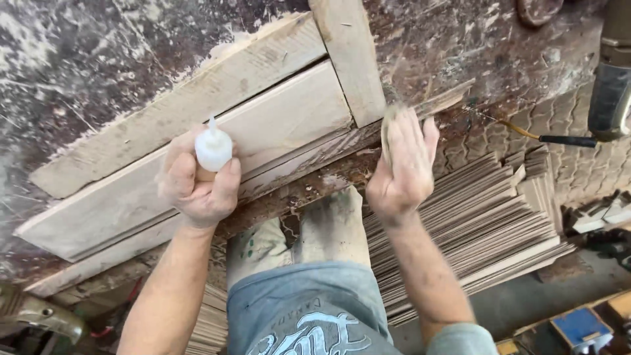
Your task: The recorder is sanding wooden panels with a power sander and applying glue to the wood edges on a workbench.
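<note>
My left hand (pixel 197 187) is closed around a small white squeeze bottle (pixel 213 148) with its nozzle pointing up, held over the pale wooden boards (pixel 276 125) on the stained workbench (pixel 79 59). My right hand (pixel 402 164) hangs at the bench's front edge with its fingers together around a thin wooden strip (pixel 388 128), blurred by motion. The strip's top end sits next to an upright board (pixel 351 52) that crosses the flat ones.
A stack of thin wooden slats (pixel 499 217) lies on the floor below the bench to the right. A dark tool with a hose (pixel 611 85) hangs at the right edge. A green tool (pixel 46 319) sits at the lower left, blue boxes (pixel 578 329) at the lower right.
</note>
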